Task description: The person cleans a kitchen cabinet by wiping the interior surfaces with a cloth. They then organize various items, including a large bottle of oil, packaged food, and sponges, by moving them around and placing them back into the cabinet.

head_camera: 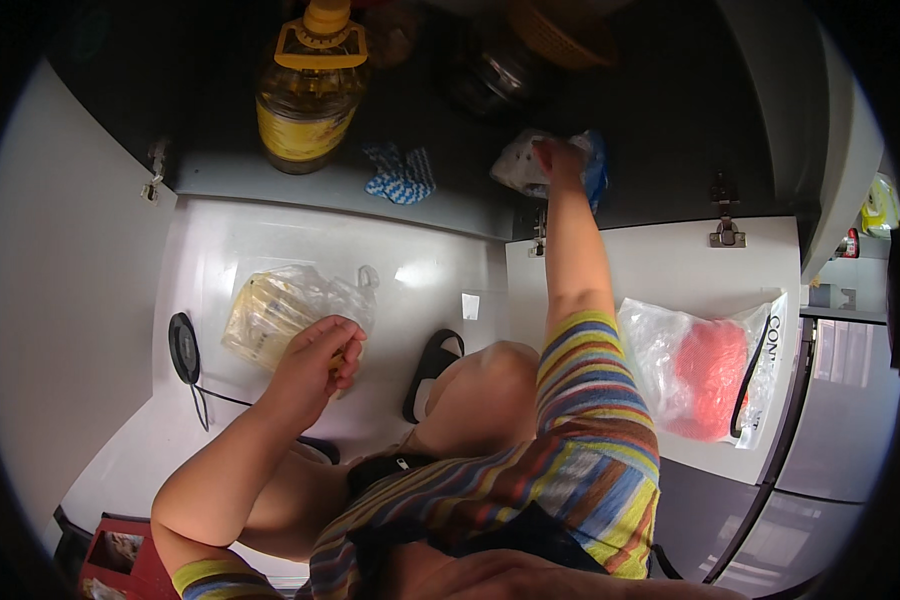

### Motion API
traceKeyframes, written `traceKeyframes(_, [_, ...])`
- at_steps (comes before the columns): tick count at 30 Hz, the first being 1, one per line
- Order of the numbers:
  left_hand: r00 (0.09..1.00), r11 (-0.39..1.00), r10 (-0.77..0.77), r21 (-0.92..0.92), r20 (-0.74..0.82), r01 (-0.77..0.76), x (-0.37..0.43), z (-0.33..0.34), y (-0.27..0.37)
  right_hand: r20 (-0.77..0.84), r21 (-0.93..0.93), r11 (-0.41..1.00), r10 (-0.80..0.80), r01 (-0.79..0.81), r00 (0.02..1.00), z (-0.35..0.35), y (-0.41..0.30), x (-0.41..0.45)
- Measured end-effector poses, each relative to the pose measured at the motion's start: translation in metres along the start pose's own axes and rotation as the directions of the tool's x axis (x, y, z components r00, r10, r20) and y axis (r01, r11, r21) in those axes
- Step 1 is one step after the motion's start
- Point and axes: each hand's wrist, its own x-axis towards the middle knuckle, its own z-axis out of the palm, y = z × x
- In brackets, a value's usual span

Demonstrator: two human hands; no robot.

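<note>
My right hand (pixel 561 159) reaches into the dark cabinet and touches a crumpled clear and blue plastic bag (pixel 521 166) near the cabinet's front edge; its fingers are partly hidden, so its grip is unclear. Over the light floor is my left hand (pixel 337 356), fingers curled, beside a clear plastic bag with yellowish contents (pixel 266 319). Whether it holds anything cannot be told. A blue-and-white patterned cloth (pixel 401 176) lies on the cabinet's edge, between the right hand's bag and a large bottle of yellow oil (pixel 307 120) with a yellow cap and handle.
A clear bag holding something red (pixel 712 375) hangs or rests against the open right cabinet door (pixel 720 465). The other open door (pixel 82 247) stands at left. Deeper inside is an orange-brown basket (pixel 559 37). A black round object with a cord (pixel 184 349) is at floor left.
</note>
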Motion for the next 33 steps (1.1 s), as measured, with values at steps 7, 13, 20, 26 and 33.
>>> traceKeyframes(7, [1.0,1.0,-0.016,0.014,0.01,0.016,0.003,0.005,-0.001,0.448,-0.881,-0.115,-0.511,0.459,0.733,0.01,0.034,-0.003])
traceKeyframes(13, [1.0,1.0,-0.018,0.018,-0.016,0.018,0.009,0.002,-0.001,0.66,-0.731,-0.255,-0.504,0.634,0.558,0.05,0.054,-0.052])
traceKeyframes(20, [1.0,0.999,-0.003,0.048,-0.023,0.005,0.011,-0.003,-0.002,0.723,-0.578,0.435,-0.12,0.69,0.681,0.179,0.02,-0.173])
traceKeyframes(26, [1.0,1.0,-0.018,0.014,-0.007,0.018,0.003,-0.002,0.002,0.646,-0.762,-0.056,-0.115,0.645,0.754,0.18,0.14,-0.143])
traceKeyframes(33, [0.997,0.997,-0.025,-0.071,-0.067,0.02,-0.007,-0.01,0.002,0.766,-0.5,0.39,-0.218,0.773,0.605,0.152,0.18,-0.136])
